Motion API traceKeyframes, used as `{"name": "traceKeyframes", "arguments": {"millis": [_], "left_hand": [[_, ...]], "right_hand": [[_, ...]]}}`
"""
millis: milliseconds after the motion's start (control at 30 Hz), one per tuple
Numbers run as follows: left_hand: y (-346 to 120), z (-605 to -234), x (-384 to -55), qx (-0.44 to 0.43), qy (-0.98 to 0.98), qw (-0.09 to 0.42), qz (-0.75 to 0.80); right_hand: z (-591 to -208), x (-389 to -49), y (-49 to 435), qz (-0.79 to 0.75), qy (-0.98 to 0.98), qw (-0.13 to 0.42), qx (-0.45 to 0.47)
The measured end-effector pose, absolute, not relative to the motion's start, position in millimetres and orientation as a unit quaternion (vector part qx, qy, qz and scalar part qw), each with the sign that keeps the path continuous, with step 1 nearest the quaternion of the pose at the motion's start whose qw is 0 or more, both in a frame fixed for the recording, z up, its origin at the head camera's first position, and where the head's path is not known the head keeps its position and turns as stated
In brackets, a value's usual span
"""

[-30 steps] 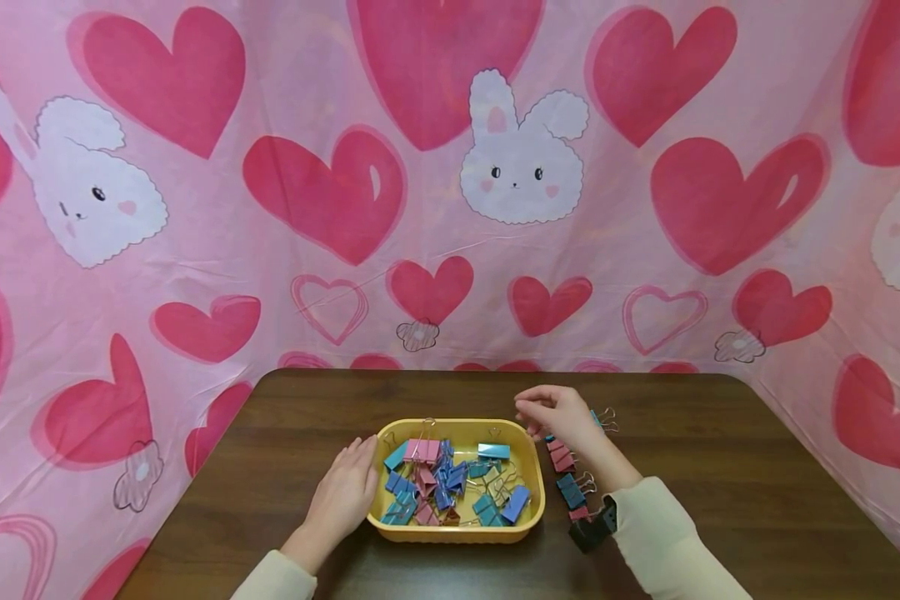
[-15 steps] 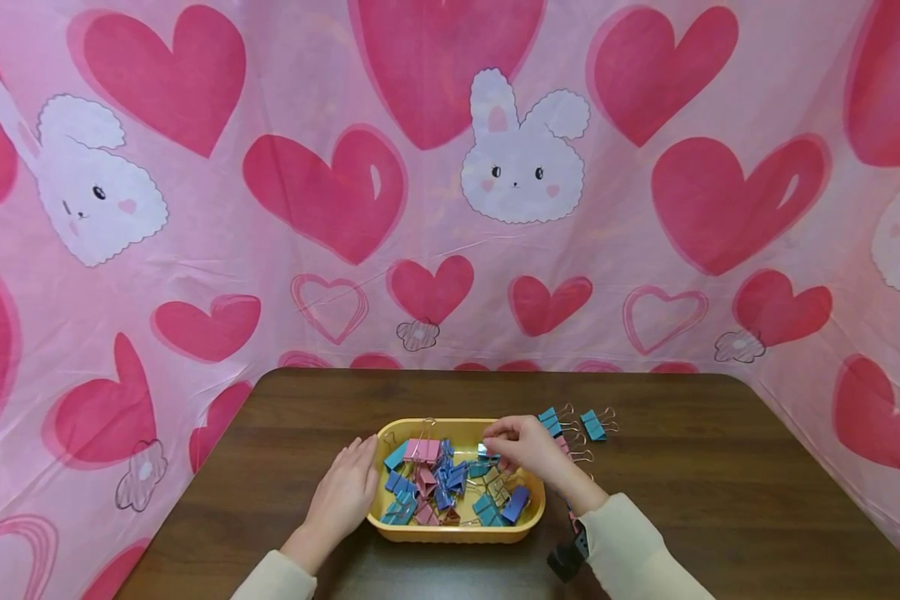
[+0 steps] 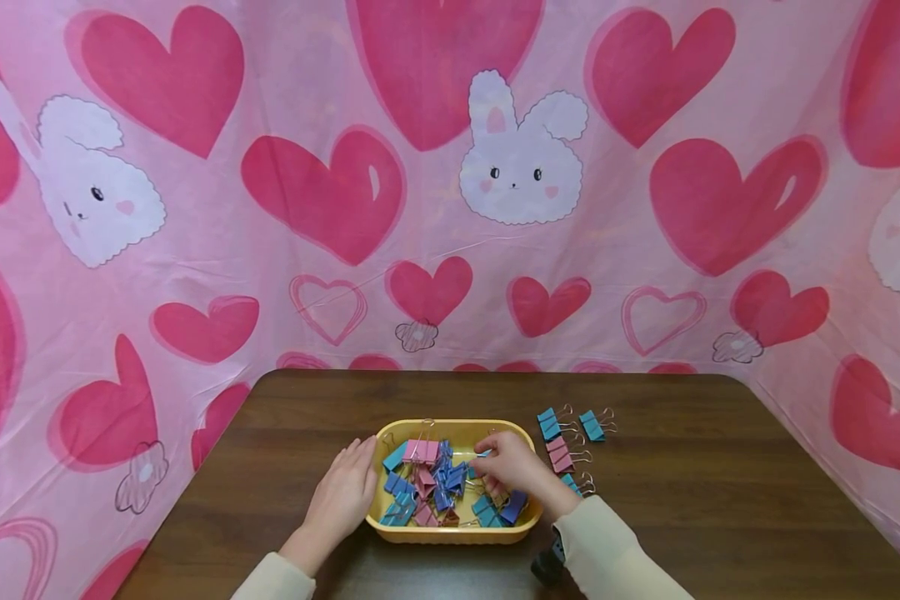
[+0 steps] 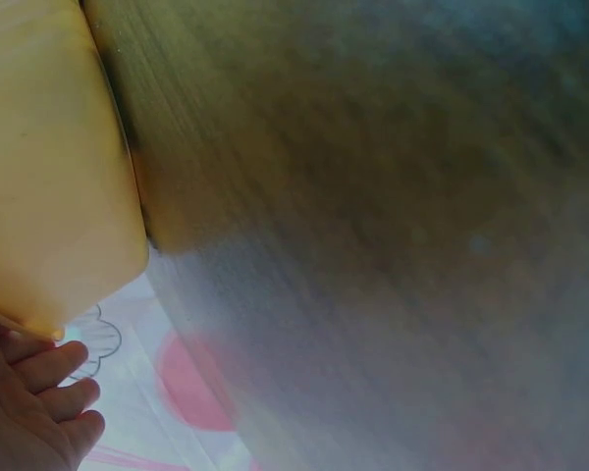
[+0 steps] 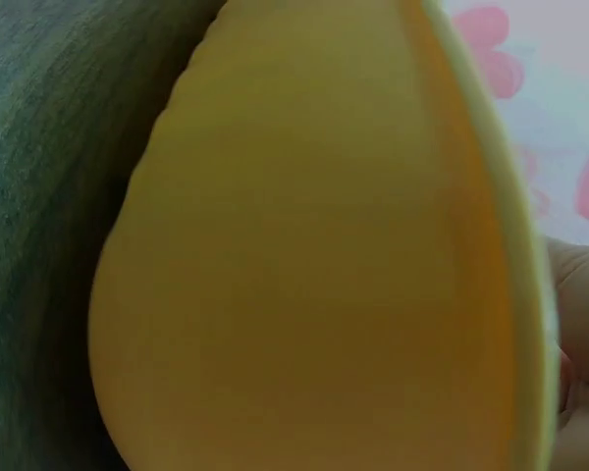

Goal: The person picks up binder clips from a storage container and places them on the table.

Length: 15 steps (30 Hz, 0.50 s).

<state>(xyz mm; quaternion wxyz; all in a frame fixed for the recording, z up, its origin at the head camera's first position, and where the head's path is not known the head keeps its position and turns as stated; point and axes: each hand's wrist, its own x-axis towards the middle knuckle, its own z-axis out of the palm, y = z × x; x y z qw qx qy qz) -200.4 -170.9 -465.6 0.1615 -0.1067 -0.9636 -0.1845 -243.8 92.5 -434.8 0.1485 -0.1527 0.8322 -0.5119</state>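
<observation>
A yellow plastic basket (image 3: 456, 537) full of binder clips in blue, teal, pink and yellow stands on the table. My left hand (image 3: 342, 492) rests along its left rim with the fingers straight; the left wrist view shows those fingertips (image 4: 71, 392) at the basket's edge. Reaching over the right rim, my right hand (image 3: 521, 467) is down among the clips, fingers bent near a light-blue binder clip (image 3: 483, 457). I cannot tell whether the fingers pinch it. In the right wrist view the basket wall (image 5: 304, 245) hides most of that hand.
To the right of the basket, a column of teal and pink binder clips (image 3: 560, 455) lies on the wooden table (image 3: 720, 483). Another teal clip (image 3: 592, 426) lies beside its top. A pink heart-and-rabbit cloth (image 3: 435, 208) hangs behind the table.
My right hand has moved left and down from above the clip column into the basket, uncovering the upper clips there. My left hand has stayed at the rim.
</observation>
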Motion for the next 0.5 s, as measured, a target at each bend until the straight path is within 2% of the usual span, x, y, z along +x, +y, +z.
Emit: {"name": "traceKeyframes", "arguments": {"millis": [500], "left_hand": [[-171.0, -465.4, -201.2, -0.103, -0.965, 0.154, -0.184]], "right_hand": [[-438.6, -241.5, 84.6, -0.469, 0.858, 0.145, -0.151]]}}
